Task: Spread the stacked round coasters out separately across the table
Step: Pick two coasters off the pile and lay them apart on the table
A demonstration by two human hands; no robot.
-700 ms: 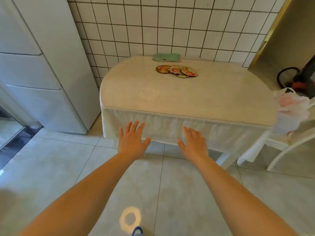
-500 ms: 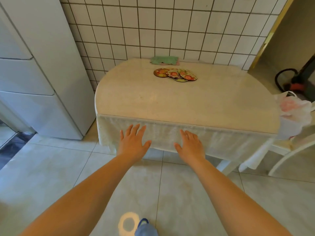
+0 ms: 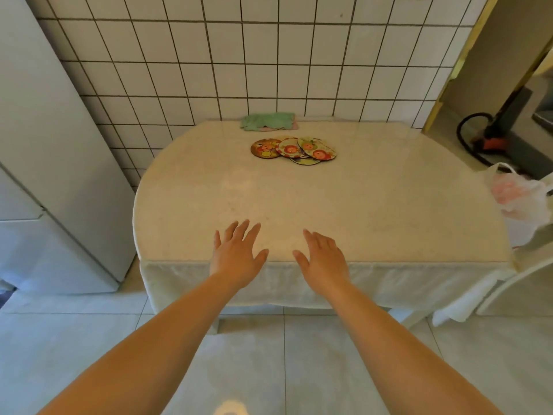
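Several round coasters [image 3: 292,148] with cartoon prints lie overlapping in a loose pile near the far edge of the cream table [image 3: 389,211]. A brown-rimmed one is at the left, lighter ones lean over each other to the right. My left hand [image 3: 236,259] and my right hand [image 3: 324,259] hover palm down over the table's near edge, fingers spread, holding nothing. Both hands are well short of the coasters.
A folded green cloth [image 3: 267,121] lies against the tiled wall just behind the coasters. A white fridge [image 3: 45,151] stands at the left. A plastic bag [image 3: 520,196] on a white chair [image 3: 505,283] sits at the table's right end.
I have come closer to the table. Both hands have moved forward from in front of the hanging tablecloth to above the table's near edge.
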